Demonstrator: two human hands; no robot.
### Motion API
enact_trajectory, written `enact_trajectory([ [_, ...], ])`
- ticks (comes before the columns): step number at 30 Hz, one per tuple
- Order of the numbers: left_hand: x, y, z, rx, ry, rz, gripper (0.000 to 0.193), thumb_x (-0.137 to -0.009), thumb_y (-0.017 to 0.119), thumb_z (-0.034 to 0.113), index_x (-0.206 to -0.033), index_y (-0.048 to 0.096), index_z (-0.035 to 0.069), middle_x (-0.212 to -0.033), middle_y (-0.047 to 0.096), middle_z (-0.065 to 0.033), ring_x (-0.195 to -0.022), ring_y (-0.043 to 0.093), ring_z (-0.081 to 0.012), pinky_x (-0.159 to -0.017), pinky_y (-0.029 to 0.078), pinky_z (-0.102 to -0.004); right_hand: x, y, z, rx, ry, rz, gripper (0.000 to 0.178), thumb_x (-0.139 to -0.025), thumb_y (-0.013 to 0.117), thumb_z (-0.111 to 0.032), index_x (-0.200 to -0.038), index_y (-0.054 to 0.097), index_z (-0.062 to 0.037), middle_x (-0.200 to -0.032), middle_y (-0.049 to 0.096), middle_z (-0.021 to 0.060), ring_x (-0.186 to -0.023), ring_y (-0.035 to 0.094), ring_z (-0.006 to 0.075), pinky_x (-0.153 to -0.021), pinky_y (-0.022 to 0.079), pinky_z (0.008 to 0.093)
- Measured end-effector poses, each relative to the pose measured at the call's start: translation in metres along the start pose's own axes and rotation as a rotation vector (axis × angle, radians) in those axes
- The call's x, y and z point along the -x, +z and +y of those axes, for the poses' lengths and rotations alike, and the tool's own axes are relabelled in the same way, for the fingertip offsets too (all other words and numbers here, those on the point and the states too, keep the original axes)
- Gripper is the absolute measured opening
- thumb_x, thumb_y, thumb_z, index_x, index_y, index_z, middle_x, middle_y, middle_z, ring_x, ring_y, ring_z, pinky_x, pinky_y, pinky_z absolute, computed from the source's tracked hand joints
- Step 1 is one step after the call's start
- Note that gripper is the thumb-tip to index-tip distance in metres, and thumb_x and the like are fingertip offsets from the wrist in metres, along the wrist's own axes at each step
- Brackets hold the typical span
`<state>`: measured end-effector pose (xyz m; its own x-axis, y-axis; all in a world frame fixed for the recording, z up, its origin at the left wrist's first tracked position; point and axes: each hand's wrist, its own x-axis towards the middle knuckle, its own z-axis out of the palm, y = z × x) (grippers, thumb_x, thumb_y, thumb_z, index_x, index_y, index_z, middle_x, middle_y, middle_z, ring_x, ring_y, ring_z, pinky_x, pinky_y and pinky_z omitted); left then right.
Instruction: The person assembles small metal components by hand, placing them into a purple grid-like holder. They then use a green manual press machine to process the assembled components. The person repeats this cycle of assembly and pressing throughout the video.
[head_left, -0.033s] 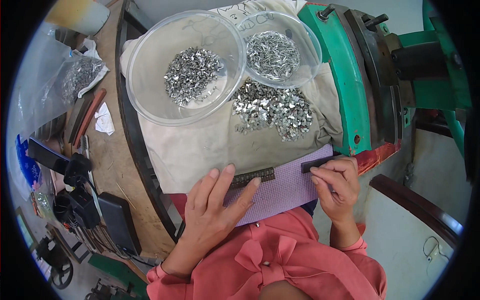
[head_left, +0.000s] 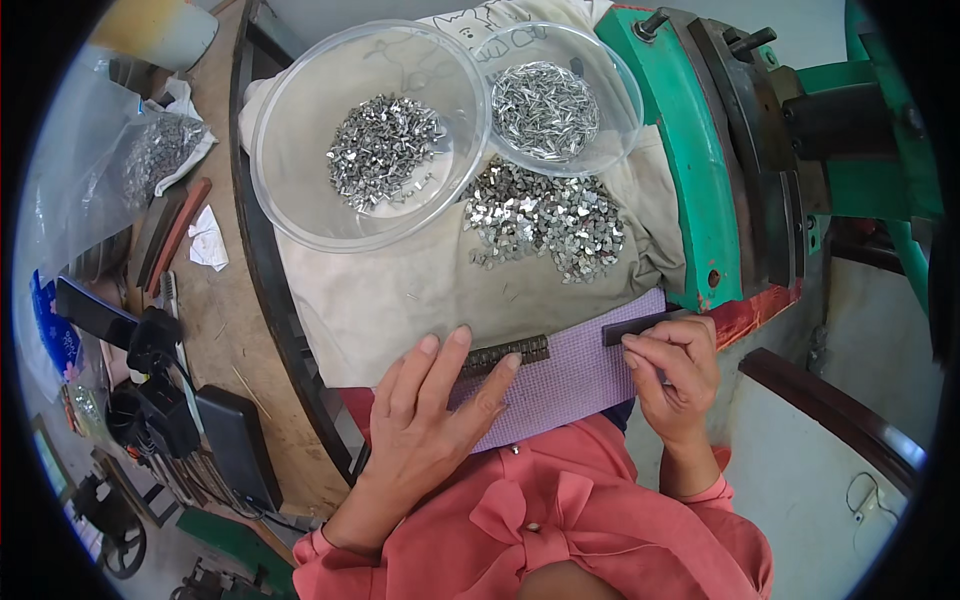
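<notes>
A dark ridged metal bar (head_left: 530, 349) with a row of small slots lies on the purple woven mat in front of me. My left hand (head_left: 428, 410) steadies its left part, the thumb against the near side and the long fingers reaching past the far side; that end is hidden. Between the thumb and fingers of my right hand (head_left: 675, 375) is a dark flat strip (head_left: 627, 329), low over the mat's right side. Beyond the hands, a heap of small shiny metal pieces (head_left: 550, 225) is spread on the beige cloth.
Behind the heap stand a large clear tub (head_left: 285, 200) of short metal pins and a smaller clear bowl (head_left: 625, 130) of slim metal pins. A green machine (head_left: 700, 220) borders the right. On the left, a wooden bench (head_left: 225, 310) holds sticks, a plastic bag and black devices.
</notes>
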<state>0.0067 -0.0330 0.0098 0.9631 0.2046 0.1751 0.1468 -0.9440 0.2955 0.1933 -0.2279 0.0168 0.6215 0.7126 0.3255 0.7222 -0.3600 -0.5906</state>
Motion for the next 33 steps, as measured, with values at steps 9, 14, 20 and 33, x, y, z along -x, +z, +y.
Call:
enact_trajectory([
  [9,-0.002,-0.002,0.001,0.102,-0.055,-0.026,0.064,-0.063,0.088,0.025,-0.124,0.071,0.026,-0.141,0.046,-0.0147,-0.13,0.04,-0.0363,-0.108,0.038,-0.0433,0.021,-0.01,0.01,0.167,0.193,0.018,0.036,-0.07,0.083,-0.005,-0.105,0.076,-0.0075,-0.103,0.063,0.0066,-0.095,0.055,0.0249,-0.079,0.046,0.0356],
  [14,0.01,-0.009,-0.009,0.163,-0.129,0.12,0.055,-0.065,0.086,0.018,-0.118,0.072,0.013,-0.127,0.053,-0.0139,-0.119,0.047,-0.0358,-0.1,0.042,-0.0432,0.018,-0.023,0.017,0.125,0.261,-0.093,0.04,-0.069,0.084,-0.006,-0.109,0.075,-0.0056,-0.102,0.062,0.0085,-0.094,0.055,0.0248,-0.081,0.046,0.0357],
  [20,0.031,-0.011,-0.017,0.391,-0.425,0.198,0.041,-0.073,0.08,0.002,-0.112,0.071,0.005,-0.11,0.052,-0.0115,-0.098,0.052,-0.0257,-0.081,0.046,-0.0349,0.015,-0.028,0.02,0.121,0.395,-0.124,0.041,-0.071,0.084,-0.005,-0.111,0.074,-0.0046,-0.1,0.059,0.0092,-0.09,0.059,0.0234,-0.077,0.048,0.0337],
  [33,0.019,-0.001,-0.018,0.511,-0.534,0.192,0.036,-0.069,0.084,0.003,-0.104,0.077,0.009,-0.092,0.058,-0.0051,-0.092,0.05,-0.022,-0.08,0.04,-0.0326,0.016,-0.033,0.026,0.024,0.427,-0.145,0.034,-0.077,0.082,-0.005,-0.111,0.074,-0.0039,-0.096,0.057,0.0081,-0.082,0.06,0.0186,-0.069,0.048,0.0292],
])
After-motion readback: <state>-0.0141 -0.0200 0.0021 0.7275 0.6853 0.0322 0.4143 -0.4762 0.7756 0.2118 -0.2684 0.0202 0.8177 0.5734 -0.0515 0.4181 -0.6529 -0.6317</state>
